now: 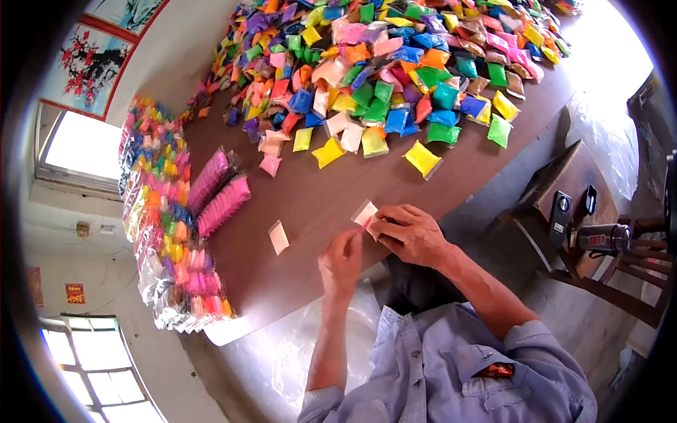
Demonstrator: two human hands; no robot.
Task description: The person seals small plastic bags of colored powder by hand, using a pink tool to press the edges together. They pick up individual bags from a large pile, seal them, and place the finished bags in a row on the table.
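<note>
My right hand pinches a small clear packet with pale peach filling above the near part of the brown table. Close beside it, my left hand is closed, thumb and finger together at the packet's lower edge. A thin bright pink piece shows between the left fingertips and the packet; its kind is too small to make out. Another pale peach packet lies flat on the table to the left of my hands. A yellow packet lies beyond my right hand.
A large heap of colourful packets covers the table's far side. Bagged rows of packets line the left edge, beside two stacks of pink packets. At right, a wooden stool bears a dark flask and a black device.
</note>
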